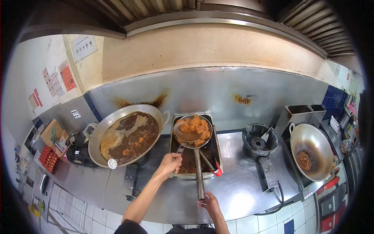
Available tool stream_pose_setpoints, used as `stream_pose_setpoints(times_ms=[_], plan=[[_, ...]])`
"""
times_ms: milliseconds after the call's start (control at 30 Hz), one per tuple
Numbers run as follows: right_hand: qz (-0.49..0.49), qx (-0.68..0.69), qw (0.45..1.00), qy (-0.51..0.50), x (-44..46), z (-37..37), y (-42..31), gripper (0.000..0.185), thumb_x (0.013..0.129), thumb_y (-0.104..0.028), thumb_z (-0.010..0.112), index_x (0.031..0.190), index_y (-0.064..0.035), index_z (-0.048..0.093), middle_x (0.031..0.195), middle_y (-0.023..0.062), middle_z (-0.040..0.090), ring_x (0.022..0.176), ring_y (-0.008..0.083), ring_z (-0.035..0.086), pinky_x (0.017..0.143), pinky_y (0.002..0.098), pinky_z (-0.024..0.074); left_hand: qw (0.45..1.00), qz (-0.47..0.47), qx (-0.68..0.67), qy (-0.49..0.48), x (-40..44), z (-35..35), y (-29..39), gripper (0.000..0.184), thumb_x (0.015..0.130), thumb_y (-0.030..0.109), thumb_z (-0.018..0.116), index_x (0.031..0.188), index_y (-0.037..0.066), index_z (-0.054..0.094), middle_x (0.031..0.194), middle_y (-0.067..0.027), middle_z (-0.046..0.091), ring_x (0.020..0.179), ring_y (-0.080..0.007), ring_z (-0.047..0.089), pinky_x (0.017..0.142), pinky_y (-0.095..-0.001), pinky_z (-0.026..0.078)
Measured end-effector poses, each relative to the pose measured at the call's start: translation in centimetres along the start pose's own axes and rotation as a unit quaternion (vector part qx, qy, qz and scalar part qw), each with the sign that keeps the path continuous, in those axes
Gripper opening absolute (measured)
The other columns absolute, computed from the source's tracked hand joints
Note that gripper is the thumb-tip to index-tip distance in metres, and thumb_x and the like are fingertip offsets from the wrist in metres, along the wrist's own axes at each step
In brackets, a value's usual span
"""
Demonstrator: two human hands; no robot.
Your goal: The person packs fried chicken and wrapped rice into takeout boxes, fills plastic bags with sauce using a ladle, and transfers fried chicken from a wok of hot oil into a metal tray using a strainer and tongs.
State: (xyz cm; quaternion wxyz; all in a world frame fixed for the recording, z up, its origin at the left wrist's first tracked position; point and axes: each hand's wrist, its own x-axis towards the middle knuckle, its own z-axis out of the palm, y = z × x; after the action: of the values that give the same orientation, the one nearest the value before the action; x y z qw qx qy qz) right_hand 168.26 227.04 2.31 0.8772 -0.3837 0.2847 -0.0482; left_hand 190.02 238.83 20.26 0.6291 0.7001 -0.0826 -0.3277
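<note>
My left hand [170,163] is closed around the handle of a ladle [181,149], whose metal head reaches among the orange-brown fried pieces [196,126]. Those pieces lie in a round long-handled strainer [200,175], set over a rectangular metal tray [215,128]. At the near end of the strainer's handle is my right hand [210,204], with its fingers apart; whether the fingertips touch the handle is hard to make out. Tongs with red tips [216,169] lean in the tray, beside the strainer handle. Dark bits and liquid show in the tray below.
To the left stands a large wok [92,147] of brown oil with frying pieces and a dial thermometer [112,163]. A black burner [258,141] with a spatula is on the right, beside another wok [311,140]. Red egg trays [48,158] stand far left.
</note>
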Motion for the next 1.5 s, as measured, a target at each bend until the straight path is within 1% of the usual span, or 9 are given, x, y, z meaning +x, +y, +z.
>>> stream_pose_setpoints(times_ms=[100,233,500,767,933,1000,1033,1233,1500], plan=[[0.040,0.000,0.998,-0.051,0.6,-0.1,-1.3,0.038,0.099,-0.040,0.041,0.115,-0.0054,0.047,0.099,0.0154,0.064,0.077,0.0253,0.064,0.072,0.0419,0.0539,0.950,0.080,0.279,0.110,4.9,-0.3,0.7,0.020,0.088,0.011,0.057,0.099,-0.004,0.062,0.069,-0.0100,0.065,0.056,-0.0185,0.062,0.048,-0.0340,0.049],[0.039,-0.041,0.994,-0.093,1.1,-0.4,-1.6,0.029,0.101,-0.033,0.042,0.111,-0.0067,0.048,0.102,0.0178,0.065,0.074,0.0222,0.065,0.067,0.0351,0.0535,0.830,0.088,0.547,0.072,9.3,-0.9,6.1,0.015,0.069,0.006,0.059,0.064,-0.007,0.064,0.059,-0.0203,0.064,0.056,-0.0284,0.067,0.055,-0.0388,0.053],[0.046,-0.028,0.995,-0.087,1.3,-0.7,-1.7,0.018,0.100,-0.025,0.045,0.105,-0.0081,0.048,0.095,0.0175,0.067,0.067,0.0212,0.065,0.063,0.0322,0.0528,0.692,-0.019,0.721,-0.018,12.6,4.2,15.8,0.017,0.073,0.004,0.060,0.057,-0.001,0.063,0.061,-0.0129,0.064,0.052,-0.0215,0.062,0.048,-0.0335,0.049],[0.042,0.012,0.995,-0.087,1.7,-0.2,-1.6,0.015,0.098,-0.022,0.045,0.105,-0.0092,0.047,0.092,0.0183,0.066,0.069,0.0242,0.065,0.066,0.0347,0.0532,0.694,-0.004,0.719,0.025,13.6,2.6,13.9,0.016,0.070,0.005,0.059,0.057,-0.003,0.064,0.064,-0.0159,0.066,0.059,-0.0233,0.066,0.057,-0.0364,0.053],[0.032,0.019,0.995,-0.091,2.5,-0.3,-0.7,0.015,0.095,-0.022,0.045,0.104,-0.0098,0.046,0.092,0.0185,0.066,0.070,0.0261,0.065,0.067,0.0367,0.0537,0.763,0.026,0.641,0.080,11.5,2.4,12.5,0.010,0.068,0.007,0.065,0.064,-0.002,0.069,0.066,-0.0166,0.068,0.066,-0.0270,0.070,0.067,-0.0373,0.056],[0.024,0.021,0.994,-0.102,2.6,-0.2,-0.3,0.015,0.095,-0.022,0.046,0.104,-0.0098,0.046,0.092,0.0186,0.065,0.070,0.0266,0.065,0.068,0.0375,0.0540,0.709,0.152,0.676,0.131,11.8,2.2,8.3,0.015,0.071,0.005,0.062,0.080,-0.005,0.069,0.088,-0.0248,0.068,0.086,-0.0360,0.068,0.076,-0.0435,0.055],[0.020,0.026,0.995,-0.095,2.5,0.0,-0.4,0.014,0.095,-0.022,0.046,0.103,-0.0097,0.046,0.091,0.0176,0.065,0.071,0.0268,0.065,0.068,0.0379,0.0541,0.766,0.102,0.611,0.169,10.2,3.2,6.8,0.019,0.073,0.003,0.061,0.090,-0.005,0.067,0.099,-0.0254,0.066,0.094,-0.0408,0.065,0.080,-0.0457,0.054],[0.016,0.030,0.996,-0.077,2.5,0.2,0.0,0.012,0.095,-0.021,0.045,0.100,-0.0094,0.046,0.086,0.0138,0.063,0.075,0.0265,0.065,0.067,0.0390,0.0544,0.832,0.144,0.450,0.292,10.2,5.5,-8.1,0.039,0.083,-0.003,0.052,0.120,-0.004,0.038,0.079,-0.0323,0.063,0.078,-0.0467,0.063,0.070,-0.0546,0.050],[0.008,0.012,0.997,-0.072,2.0,0.6,-0.6,0.014,0.096,-0.022,0.044,0.098,-0.0080,0.046,0.086,0.0180,0.064,0.070,0.0264,0.065,0.068,0.0402,0.0542,0.838,0.183,0.419,0.297,12.9,4.0,-7.3,0.046,0.086,-0.004,0.049,0.129,-0.002,0.032,0.078,-0.0293,0.063,0.073,-0.0479,0.061,0.066,-0.0551,0.048]])
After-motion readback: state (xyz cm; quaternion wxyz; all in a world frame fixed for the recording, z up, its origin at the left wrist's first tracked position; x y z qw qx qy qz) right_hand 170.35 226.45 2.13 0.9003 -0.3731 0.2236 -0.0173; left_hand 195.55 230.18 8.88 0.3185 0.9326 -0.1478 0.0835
